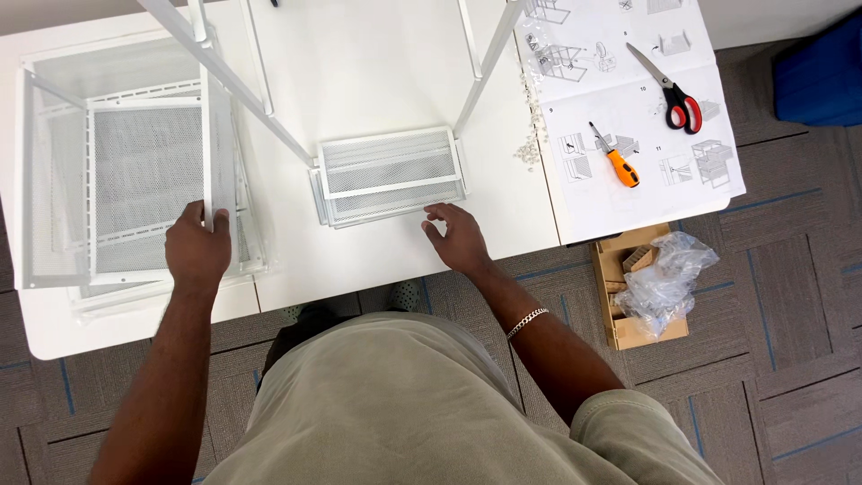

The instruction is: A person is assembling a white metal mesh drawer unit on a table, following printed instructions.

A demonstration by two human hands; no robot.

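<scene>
Head view, looking down: the left hand (197, 247) grips the lower edge of an upright white mesh panel (218, 148) in a wire drawer frame (54, 171) on the white bench (377, 63). The right hand (458, 238) lies open, fingers spread, just beside a stack of flat perforated metal panels (391, 175).

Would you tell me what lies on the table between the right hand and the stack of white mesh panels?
In the head view, only bare white table separates the right hand from the stack of white mesh panels; the fingertips stop just short of it.
</scene>
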